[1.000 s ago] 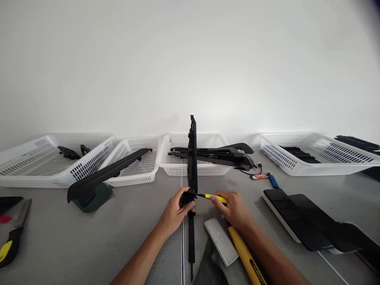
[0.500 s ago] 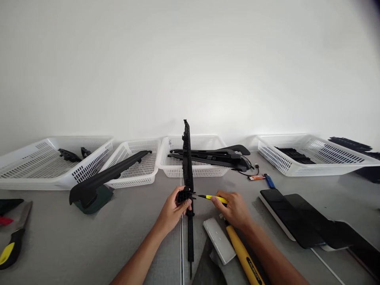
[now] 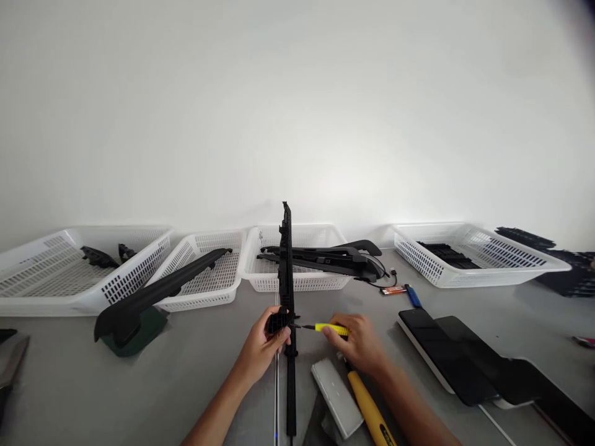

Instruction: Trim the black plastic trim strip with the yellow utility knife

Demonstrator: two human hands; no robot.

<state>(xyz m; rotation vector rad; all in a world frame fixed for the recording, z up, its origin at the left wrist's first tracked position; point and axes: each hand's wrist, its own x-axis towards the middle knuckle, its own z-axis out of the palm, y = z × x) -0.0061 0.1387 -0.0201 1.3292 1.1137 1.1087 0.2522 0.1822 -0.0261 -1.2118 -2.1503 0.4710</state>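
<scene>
My left hand (image 3: 259,348) pinches a long, narrow black plastic strip (image 3: 286,266) near a blocky, ribbed section at its middle. The strip points away from me, its far end raised in front of a white basket. In my right hand (image 3: 361,342) is a slim yellow-handled tool (image 3: 331,329) with a thin dark tip, held almost level. That tip points left and is at the strip beside my left fingers; whether it touches the plastic I cannot tell.
White baskets (image 3: 274,284) stand along the wall, several with black plastic parts. A curved black part (image 3: 153,297) leans on one. Near my right arm lie a white block (image 3: 337,396) and a larger yellow-handled tool (image 3: 369,406). Phones (image 3: 441,356) and a blue lighter (image 3: 413,296) are right.
The view has tilted up and shifted, so the scene sits lower and slightly left. Both hands keep their grips, and the tool's tip stays at the black strip.
</scene>
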